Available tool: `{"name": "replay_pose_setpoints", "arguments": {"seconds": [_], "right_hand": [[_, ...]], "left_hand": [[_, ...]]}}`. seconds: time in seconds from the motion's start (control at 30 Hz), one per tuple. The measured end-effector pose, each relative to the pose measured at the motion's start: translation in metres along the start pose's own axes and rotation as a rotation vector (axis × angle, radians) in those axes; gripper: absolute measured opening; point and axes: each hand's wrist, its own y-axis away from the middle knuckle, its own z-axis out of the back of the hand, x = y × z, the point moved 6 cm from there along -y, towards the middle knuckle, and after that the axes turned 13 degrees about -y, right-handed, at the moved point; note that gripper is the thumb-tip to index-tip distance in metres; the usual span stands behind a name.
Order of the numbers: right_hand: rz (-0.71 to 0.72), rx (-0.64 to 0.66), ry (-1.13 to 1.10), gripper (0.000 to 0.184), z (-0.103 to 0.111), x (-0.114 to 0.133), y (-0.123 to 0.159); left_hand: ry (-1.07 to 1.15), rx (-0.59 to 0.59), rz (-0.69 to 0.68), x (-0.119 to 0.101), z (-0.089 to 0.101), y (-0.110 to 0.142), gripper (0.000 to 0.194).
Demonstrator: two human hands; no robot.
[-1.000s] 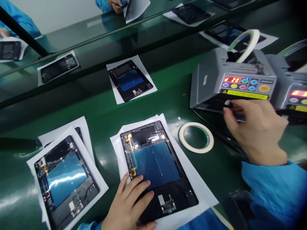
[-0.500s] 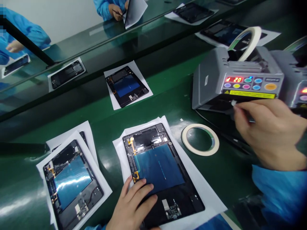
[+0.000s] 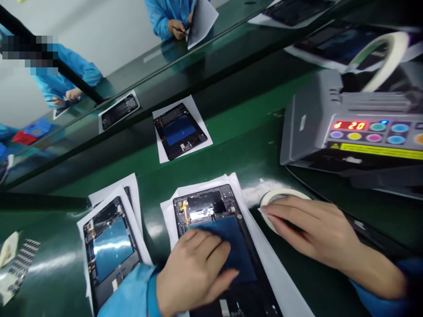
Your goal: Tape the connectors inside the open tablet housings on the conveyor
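Note:
In front of me an opened tablet point(image 3: 243, 251), its inside showing a blue panel, lies on white sheets. My left hand point(image 3: 198, 268) is over that panel, fingers loosely curled and thumb apart, holding nothing I can see. To the right, my right hand point(image 3: 310, 226) is in front of a roll of masking tape point(image 3: 280, 192) lying on the bench and partly covers it. Its thumb and fingertips pinch a small white piece of tape point(image 3: 259, 211), of which only a tip shows.
A grey tape dispenser point(image 3: 307, 119) with a lit panel stands at right. Another opened tablet point(image 3: 112, 244) lies at left, and a further one point(image 3: 180, 130) farther back. Two co-workers in blue sleeves point(image 3: 158, 20) work across the bench. A patterned strip point(image 3: 23, 264) is at far left.
My right hand has moved left and down from the dispenser to beside the tablet. My left hand has shifted up over the blue panel, its fingers more curled. The view has swung left.

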Motion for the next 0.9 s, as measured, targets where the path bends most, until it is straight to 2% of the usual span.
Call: {"name": "replay_pose_setpoints", "arguments": {"seconds": [0.1,0.23,0.47,0.7,0.83,0.9], "right_hand": [[-0.02,0.042,-0.05,0.012,-0.004,-0.004,0.007],[0.011,0.062,-0.019,0.012,-0.003,-0.001,0.006],[-0.011,0.053,-0.009,0.014,0.001,0.001,0.011],[0.018,0.14,-0.005,0.01,-0.006,-0.006,0.014],[-0.041,0.148,-0.029,0.008,-0.007,-0.008,0.008],[-0.077,0.161,-0.029,0.008,-0.008,-0.01,0.006]], "left_hand": [[-0.091,-0.004,-0.002,0.004,-0.021,-0.037,0.036],[-0.128,-0.034,0.02,0.01,-0.04,-0.057,0.036],[-0.115,0.0,-0.01,0.008,-0.044,-0.053,0.036],[-0.148,0.122,-0.04,0.003,-0.048,-0.047,0.04],[-0.131,0.153,-0.081,0.0,-0.043,-0.039,0.042],[-0.079,0.123,-0.077,0.002,-0.043,-0.033,0.043]]}}
